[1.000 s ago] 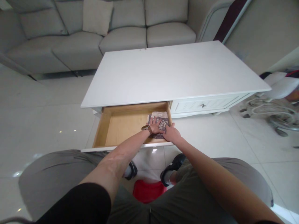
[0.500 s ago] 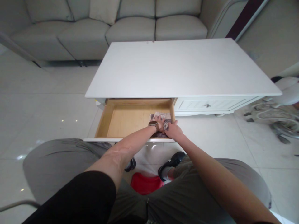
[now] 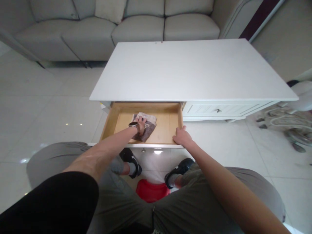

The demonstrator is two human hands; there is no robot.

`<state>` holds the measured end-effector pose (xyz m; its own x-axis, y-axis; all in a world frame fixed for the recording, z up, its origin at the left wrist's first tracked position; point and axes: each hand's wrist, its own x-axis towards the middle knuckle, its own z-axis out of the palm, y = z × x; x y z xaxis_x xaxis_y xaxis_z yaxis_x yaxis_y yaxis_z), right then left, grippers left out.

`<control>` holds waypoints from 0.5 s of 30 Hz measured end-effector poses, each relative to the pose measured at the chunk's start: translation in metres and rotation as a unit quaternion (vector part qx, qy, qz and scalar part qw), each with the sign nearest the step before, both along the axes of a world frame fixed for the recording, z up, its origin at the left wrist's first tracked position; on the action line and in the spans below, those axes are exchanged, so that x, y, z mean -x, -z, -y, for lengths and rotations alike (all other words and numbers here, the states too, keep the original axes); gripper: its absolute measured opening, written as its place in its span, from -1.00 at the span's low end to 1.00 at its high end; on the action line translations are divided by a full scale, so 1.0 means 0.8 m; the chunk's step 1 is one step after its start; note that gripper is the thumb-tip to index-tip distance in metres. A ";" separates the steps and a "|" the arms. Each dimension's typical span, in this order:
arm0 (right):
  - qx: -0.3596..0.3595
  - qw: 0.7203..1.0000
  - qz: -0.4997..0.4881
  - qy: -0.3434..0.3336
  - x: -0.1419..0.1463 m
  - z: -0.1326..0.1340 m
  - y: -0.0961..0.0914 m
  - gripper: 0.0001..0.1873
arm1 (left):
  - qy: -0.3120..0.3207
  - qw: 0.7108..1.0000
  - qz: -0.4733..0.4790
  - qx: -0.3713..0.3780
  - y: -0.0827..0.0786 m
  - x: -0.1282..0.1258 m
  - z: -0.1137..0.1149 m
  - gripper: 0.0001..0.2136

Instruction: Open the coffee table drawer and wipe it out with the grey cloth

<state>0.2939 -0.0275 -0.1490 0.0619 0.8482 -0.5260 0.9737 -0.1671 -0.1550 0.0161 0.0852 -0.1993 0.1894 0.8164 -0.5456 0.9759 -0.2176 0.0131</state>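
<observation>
Item: one folded cloth, pale along its upper edge, patterned purple-brown below. Location: on the bottom of the open drawer, left of its middle, at the centre of the frame. Orientation: pale edge toward the top of the frame; visible right edge slanted from upper right to lower left. Long axis: could not be told, the left side being partly covered.

Left hand: palm down on the cloth, fingers loosely bent; whether it gripped any fabric could not be told. Dark-faced watch at the wrist.

Right hand: closed over the drawer's right front corner, well apart from the cloth.

Surface: drawer interior of light wood, white front edge; set in a white table across the centre and upper right, with a second drawer front and metal knob at right.

Room: grey sofa along the top, pale cushion upon it; glossy tiled floor at left; red object at lower centre, between dark shoes.
</observation>
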 end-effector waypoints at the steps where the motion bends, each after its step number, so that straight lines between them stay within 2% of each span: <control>1: 0.001 1.000 -0.001 0.001 0.000 0.000 0.000 -0.61 | -0.008 1.000 -0.030 -0.003 -0.002 0.026 0.001 0.10; 4: 0.004 1.000 -0.003 0.003 -0.001 0.000 0.001 -0.62 | -0.017 0.996 -0.086 -0.016 -0.006 0.093 0.007 0.04; 7: 0.006 1.000 -0.002 0.003 -0.001 -0.001 0.001 -0.61 | -0.009 0.994 -0.107 -0.022 -0.005 0.132 0.011 -0.02; 15: 0.010 1.000 0.008 -0.002 -0.003 -0.001 -0.002 -0.61 | 0.014 0.991 -0.129 -0.018 0.001 0.145 -0.002 -0.07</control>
<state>0.2964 -0.0266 -0.1470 0.0677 0.8382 -0.5412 0.9766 -0.1666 -0.1359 -0.0999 0.0868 -0.2000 0.0697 0.8322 -0.5500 0.9395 -0.2401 -0.2442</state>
